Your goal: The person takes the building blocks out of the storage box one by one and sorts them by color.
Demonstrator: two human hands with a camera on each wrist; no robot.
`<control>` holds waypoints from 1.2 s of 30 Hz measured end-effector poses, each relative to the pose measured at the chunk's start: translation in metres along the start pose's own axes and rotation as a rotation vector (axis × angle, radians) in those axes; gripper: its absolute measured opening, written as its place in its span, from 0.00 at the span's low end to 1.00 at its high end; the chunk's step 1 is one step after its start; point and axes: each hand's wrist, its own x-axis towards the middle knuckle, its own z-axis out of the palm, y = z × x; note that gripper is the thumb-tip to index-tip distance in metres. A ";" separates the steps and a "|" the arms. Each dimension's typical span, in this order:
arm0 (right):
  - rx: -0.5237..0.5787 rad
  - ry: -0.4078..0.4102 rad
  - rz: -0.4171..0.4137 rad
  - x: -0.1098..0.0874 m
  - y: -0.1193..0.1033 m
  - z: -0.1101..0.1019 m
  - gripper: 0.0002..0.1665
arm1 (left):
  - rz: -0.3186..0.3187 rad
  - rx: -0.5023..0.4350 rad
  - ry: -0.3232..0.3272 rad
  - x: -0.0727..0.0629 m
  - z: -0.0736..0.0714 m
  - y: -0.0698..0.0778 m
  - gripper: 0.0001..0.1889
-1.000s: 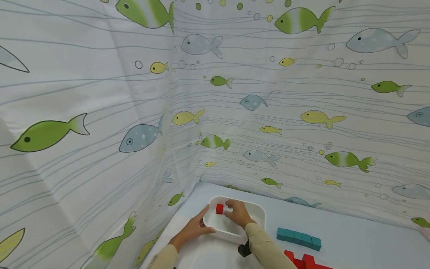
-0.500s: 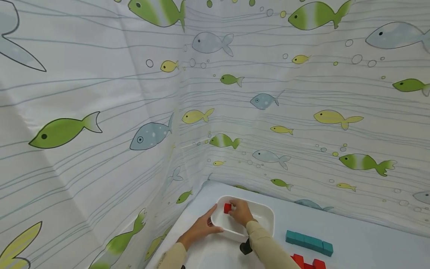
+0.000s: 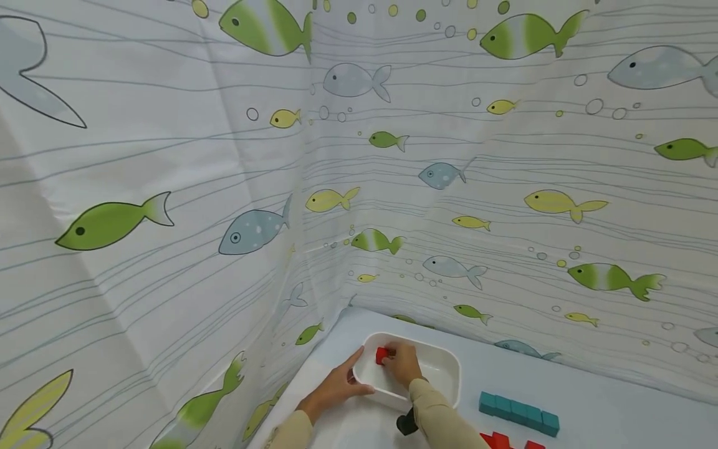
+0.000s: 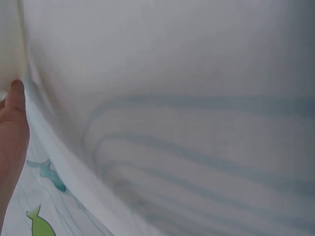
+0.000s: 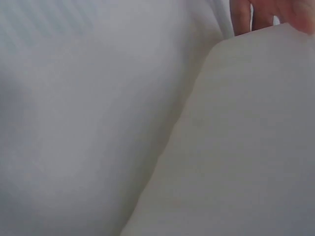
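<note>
A white rectangular plastic tub (image 3: 445,355) rests on the pale tabletop. My left hand (image 3: 335,385) holds the tub's left end, its thumb along the near side and its fingers round the far left corner. Inside the tub, at its left part, is a red cube (image 3: 381,356). My right hand (image 3: 405,363) reaches over the near rim and pinches the cube's right side. In the left wrist view, part of my left hand (image 4: 14,128) touches a pale wall at the left edge. Only a few fingers (image 5: 241,17) show at the upper right of the right wrist view.
A row of joined teal cubes (image 3: 518,413) lies right of the tub. Several red blocks (image 3: 501,441) sit at the bottom edge, partly cut off. A black wrist strap piece (image 3: 407,423) hangs under the right sleeve. A fish-print curtain (image 3: 392,206) encloses the table's back and left.
My right fingers have closed in from beside the red cube to pinch it. My left hand has stayed on the tub. The head view has shifted slightly left.
</note>
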 end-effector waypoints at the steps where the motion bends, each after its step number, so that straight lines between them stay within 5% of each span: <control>1: 0.000 -0.001 -0.006 0.000 0.000 -0.003 0.14 | 0.001 -0.004 -0.002 0.001 0.000 0.000 0.52; 10: 0.035 -0.086 -0.052 0.000 -0.011 -0.040 0.14 | -0.009 -0.011 0.013 0.006 -0.007 -0.003 0.53; 17: 0.088 -0.164 -0.026 -0.017 -0.010 -0.088 0.15 | 0.014 0.007 0.019 0.007 -0.011 -0.004 0.54; 30: -0.007 -0.092 0.094 -0.097 -0.001 -0.183 0.22 | 0.017 0.001 0.004 0.013 -0.003 -0.010 0.55; 36: 0.068 -0.141 0.171 -0.138 -0.004 -0.217 0.19 | 0.019 0.012 0.003 0.015 -0.003 -0.009 0.55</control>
